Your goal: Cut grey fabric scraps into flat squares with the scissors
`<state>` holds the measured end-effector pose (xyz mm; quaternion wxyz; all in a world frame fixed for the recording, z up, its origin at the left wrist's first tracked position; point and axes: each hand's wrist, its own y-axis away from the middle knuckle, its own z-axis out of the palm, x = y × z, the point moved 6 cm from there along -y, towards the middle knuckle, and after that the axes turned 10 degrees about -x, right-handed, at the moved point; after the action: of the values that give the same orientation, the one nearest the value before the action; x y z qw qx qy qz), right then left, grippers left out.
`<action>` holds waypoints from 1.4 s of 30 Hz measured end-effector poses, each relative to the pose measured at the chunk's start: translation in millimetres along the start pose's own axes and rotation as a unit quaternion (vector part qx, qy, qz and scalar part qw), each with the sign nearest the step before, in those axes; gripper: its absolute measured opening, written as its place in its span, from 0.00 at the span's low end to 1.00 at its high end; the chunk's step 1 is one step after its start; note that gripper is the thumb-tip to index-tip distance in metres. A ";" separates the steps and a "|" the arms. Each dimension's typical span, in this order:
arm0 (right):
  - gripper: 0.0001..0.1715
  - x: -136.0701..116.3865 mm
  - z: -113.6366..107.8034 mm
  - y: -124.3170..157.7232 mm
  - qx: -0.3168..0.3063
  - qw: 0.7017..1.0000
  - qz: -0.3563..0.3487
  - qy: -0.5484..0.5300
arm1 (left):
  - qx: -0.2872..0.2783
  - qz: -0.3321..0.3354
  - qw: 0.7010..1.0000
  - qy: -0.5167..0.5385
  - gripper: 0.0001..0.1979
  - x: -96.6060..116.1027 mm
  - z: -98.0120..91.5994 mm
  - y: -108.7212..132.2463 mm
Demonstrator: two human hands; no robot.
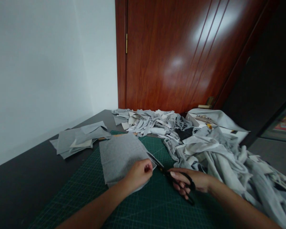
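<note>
A light grey piece of fabric (120,154) lies on the green cutting mat (85,190). My left hand (139,171) is closed at the fabric's right side, its curled fingers pinching the cloth near the edge. Black-handled scissors (160,167) are in my right hand (189,181), whose fingers go through the handle loops. Their blades point up and left along the fabric's right edge, just beyond my left hand. Part of the blades is hard to make out against the cloth.
Several grey fabric pieces (78,140) lie stacked at the left. A heap of fabric scraps (154,122) sits at the back by the wooden door (166,57). Crumpled grey cloth (219,152) covers the right side, before an open white box (238,135). A white wall (50,63) borders the table.
</note>
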<state>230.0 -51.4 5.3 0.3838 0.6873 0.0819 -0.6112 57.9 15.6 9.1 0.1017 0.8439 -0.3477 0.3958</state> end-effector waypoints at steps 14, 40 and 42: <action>0.35 -15.5 -0.9 -35.4 0.005 1.000 -0.014 0.007 | -0.022 0.023 0.999 -0.001 0.07 -0.2 2.5 1.2; 0.32 -14.9 -0.4 -26.6 0.040 0.998 -0.031 0.023 | -0.050 0.004 0.998 0.037 0.06 1.6 1.4 0.5; 0.32 -10.3 -2.7 -21.1 0.022 0.999 -0.025 0.015 | -0.067 0.003 0.995 0.070 0.06 2.3 4.7 0.4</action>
<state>217.3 -31.4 5.4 0.3517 0.7023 0.0915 -0.6121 61.4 12.0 7.6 0.1809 0.8045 -0.3678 0.4299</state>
